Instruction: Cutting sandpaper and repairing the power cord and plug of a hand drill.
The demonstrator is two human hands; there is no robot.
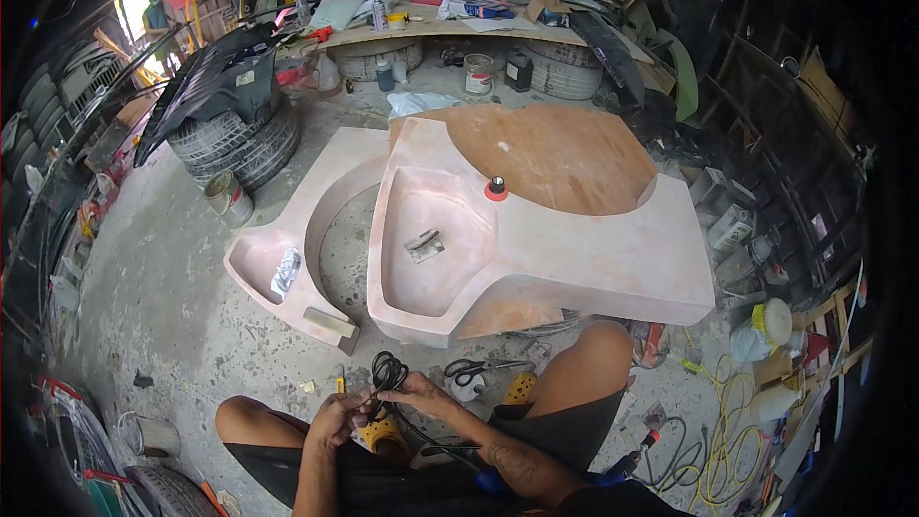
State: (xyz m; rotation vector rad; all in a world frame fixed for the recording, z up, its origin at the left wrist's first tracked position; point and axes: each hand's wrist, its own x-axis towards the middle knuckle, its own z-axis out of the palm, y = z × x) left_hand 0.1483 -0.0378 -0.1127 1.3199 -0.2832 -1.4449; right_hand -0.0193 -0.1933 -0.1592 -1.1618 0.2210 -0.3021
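Low in front of me, a coiled black cable [390, 370] is between my two hands. My left hand [339, 418] is closed, its fingers pinching the lower end of the loops. My right hand [423, 395] grips the cable from the other side. From there a length runs down over my lap toward the lower right, where a blue object [493, 481] lies partly hidden by my right forearm. Beyond my hands, black-handled scissors [464, 369] lie on the floor. Farther off stands a large pale pink moulded panel [603, 254] with a deep recess.
A curved pale piece [335, 158] lies left of the panel, with a sanding block [330, 323] on its near end. A scraper [424, 246] rests in the recess. Tyres [239, 148] and a can [228, 196] stand left. Yellow cord [723, 440] tangles at right.
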